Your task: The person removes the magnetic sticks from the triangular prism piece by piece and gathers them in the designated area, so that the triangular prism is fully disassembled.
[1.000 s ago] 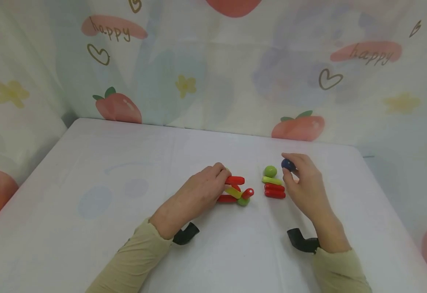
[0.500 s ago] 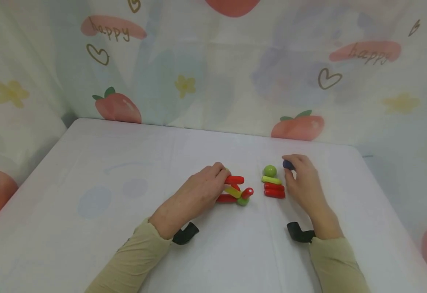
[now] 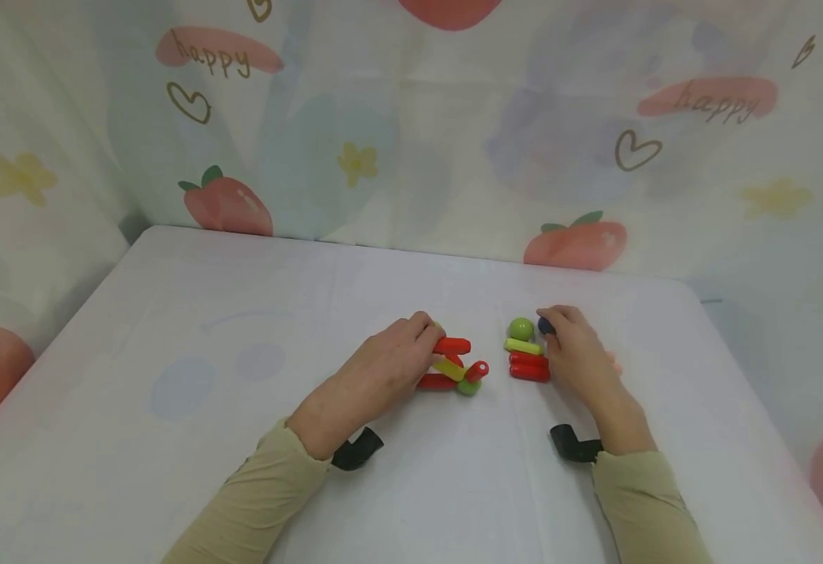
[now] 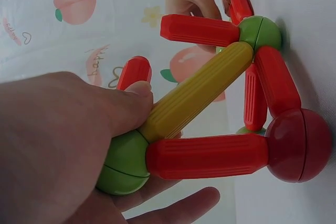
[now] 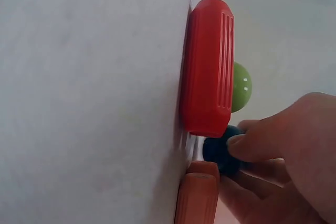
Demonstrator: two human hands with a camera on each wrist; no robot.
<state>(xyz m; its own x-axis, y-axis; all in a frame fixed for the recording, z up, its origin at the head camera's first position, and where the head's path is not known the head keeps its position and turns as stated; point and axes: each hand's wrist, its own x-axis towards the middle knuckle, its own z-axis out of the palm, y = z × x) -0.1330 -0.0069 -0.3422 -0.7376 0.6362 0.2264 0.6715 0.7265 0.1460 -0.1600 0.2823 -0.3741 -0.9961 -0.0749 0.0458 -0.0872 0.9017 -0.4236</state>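
My left hand (image 3: 390,356) grips a green ball (image 4: 123,163) at one corner of a construction of magnetic rods and balls. Joined in it are a yellow rod (image 4: 202,90), several red rods (image 4: 207,156) and a dark red ball (image 4: 300,145). In the head view the hand hides part of this frame. My right hand (image 3: 581,352) pinches a dark blue ball (image 5: 221,149) between thumb and fingers, low at the table. Just left of it in the head view is a loose green ball (image 3: 520,329), with a yellow-green rod (image 3: 523,346) and two red rods (image 3: 529,374) lined up nearer me.
Orange-pink rods (image 5: 197,198) lie beside my right hand, mostly hidden by it in the head view. Black curved pieces (image 3: 358,450) show at both wrists. A patterned curtain (image 3: 411,157) stands behind the white table (image 3: 242,313).
My right hand has moved slightly left and down with the blue ball, bringing it closer to the loose green ball. An orange-pink piece now shows beside that hand. My left hand stays put.
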